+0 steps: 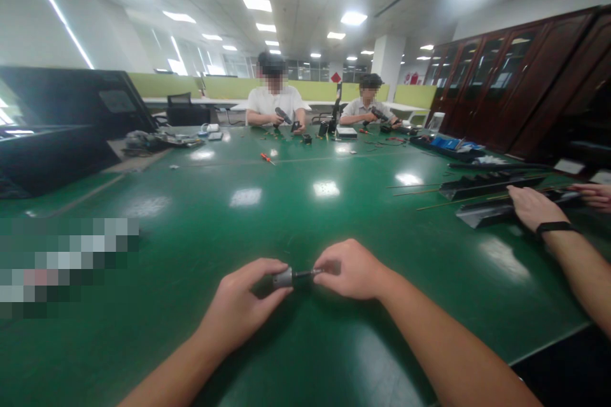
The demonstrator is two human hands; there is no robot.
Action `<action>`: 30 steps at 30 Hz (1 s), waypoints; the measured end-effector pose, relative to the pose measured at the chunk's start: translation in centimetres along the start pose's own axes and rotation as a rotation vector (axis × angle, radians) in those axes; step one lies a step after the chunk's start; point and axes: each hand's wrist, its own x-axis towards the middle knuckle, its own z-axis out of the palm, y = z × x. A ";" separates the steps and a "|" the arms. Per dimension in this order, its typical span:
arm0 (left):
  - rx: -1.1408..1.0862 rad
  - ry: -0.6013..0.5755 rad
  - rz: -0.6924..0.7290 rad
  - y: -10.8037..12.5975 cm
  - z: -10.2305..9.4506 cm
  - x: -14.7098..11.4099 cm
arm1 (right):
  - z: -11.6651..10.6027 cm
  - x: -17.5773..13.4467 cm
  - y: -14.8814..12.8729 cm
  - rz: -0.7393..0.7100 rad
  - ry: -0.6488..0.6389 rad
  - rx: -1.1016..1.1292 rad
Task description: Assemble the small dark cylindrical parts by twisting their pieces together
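Between thumb and fingers, my left hand point(248, 302) grips a short grey metal cylinder point(283, 277). A thin dark shaft point(302, 274) sticks out of the cylinder's right end. My right hand point(351, 270) pinches the far end of that shaft, where a small light-coloured piece shows at the fingertips; its kind is too small to make out. Both hands are just above the green tabletop point(229, 235), near its front edge. The cylinder lies roughly level, its left part covered by my fingers.
At the right, another person's hand point(539, 206) with a black wristband rests on black metal channels point(482, 210). Across the table, two people handle power drills. An orange screwdriver point(267, 158) lies mid-table. Papers and cables point(160, 140) sit far left; a black tray point(446, 146) stands far right.
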 end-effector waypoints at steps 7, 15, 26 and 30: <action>0.003 0.008 -0.007 -0.1 0.0 -0.1 | 0.0 0.0 0.2 0.006 -0.010 0.001; 0.002 -0.003 -0.008 -0.1 -0.2 0.1 | 0.0 -0.1 0.2 0.014 -0.010 -0.001; 0.014 -0.009 -0.026 -0.3 -0.5 0.3 | -0.3 0.0 0.2 0.039 -0.004 0.016; 0.033 -0.068 -0.028 -0.1 -0.6 0.5 | -0.3 -0.1 0.2 0.039 -0.010 0.021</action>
